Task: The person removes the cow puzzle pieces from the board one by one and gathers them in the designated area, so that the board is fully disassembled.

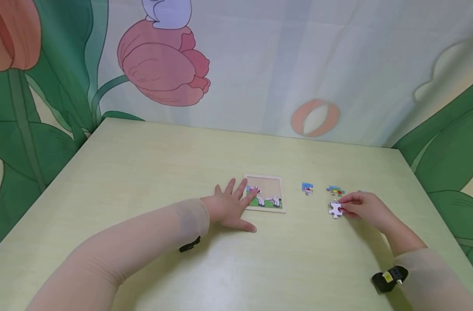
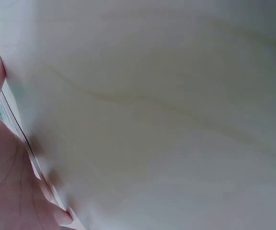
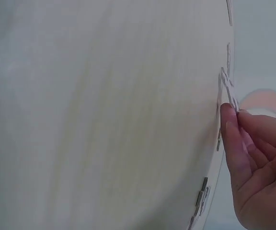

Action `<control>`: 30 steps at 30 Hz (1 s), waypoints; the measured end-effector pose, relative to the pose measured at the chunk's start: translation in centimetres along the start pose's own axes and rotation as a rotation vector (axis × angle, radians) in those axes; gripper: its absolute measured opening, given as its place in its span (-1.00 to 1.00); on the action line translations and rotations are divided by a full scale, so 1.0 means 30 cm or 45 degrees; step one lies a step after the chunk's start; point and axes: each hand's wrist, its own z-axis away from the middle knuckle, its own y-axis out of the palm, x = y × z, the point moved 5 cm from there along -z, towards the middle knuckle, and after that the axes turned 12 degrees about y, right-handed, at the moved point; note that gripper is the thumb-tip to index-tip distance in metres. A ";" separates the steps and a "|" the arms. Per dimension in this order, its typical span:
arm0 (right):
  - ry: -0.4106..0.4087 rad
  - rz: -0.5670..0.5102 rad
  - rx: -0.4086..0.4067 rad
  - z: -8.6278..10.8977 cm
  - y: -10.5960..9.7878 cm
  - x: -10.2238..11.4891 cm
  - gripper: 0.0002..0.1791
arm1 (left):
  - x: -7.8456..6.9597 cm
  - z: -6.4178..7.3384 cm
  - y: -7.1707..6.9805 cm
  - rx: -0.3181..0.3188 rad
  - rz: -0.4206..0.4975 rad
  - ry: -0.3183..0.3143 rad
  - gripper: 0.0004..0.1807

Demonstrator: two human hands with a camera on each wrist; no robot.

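My left hand (image 1: 230,208) lies with its fingers spread, fingertips over the left edge of a small wooden puzzle tray (image 1: 264,211). Inside the tray, a lower row shows green grass and a black-and-white animal picture, while bare wood shows above; the fingers cover part of the left side. In the left wrist view the same hand (image 2: 13,182) appears low along the tabletop. My right hand (image 1: 366,209) pinches a pale jigsaw piece (image 1: 335,209) by its right side. Seen edge-on in the right wrist view, that piece (image 3: 229,90) stands tilted between thumb and finger.
A blue jigsaw piece (image 1: 307,188) lies to the right of the tray. Further right is a multicoloured piece (image 1: 335,190), just behind the pinched one. The pale table (image 1: 174,164) ends at a printed curtain (image 1: 252,77) at the back.
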 end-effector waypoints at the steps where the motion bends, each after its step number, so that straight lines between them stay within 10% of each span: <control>1: -0.003 0.022 -0.010 0.001 -0.003 0.000 -0.72 | 0.000 0.000 -0.001 -0.001 0.001 0.000 0.12; 30: -0.027 0.205 -0.214 -0.009 -0.019 0.025 -0.66 | 0.020 0.041 -0.001 -0.070 0.123 0.145 -0.01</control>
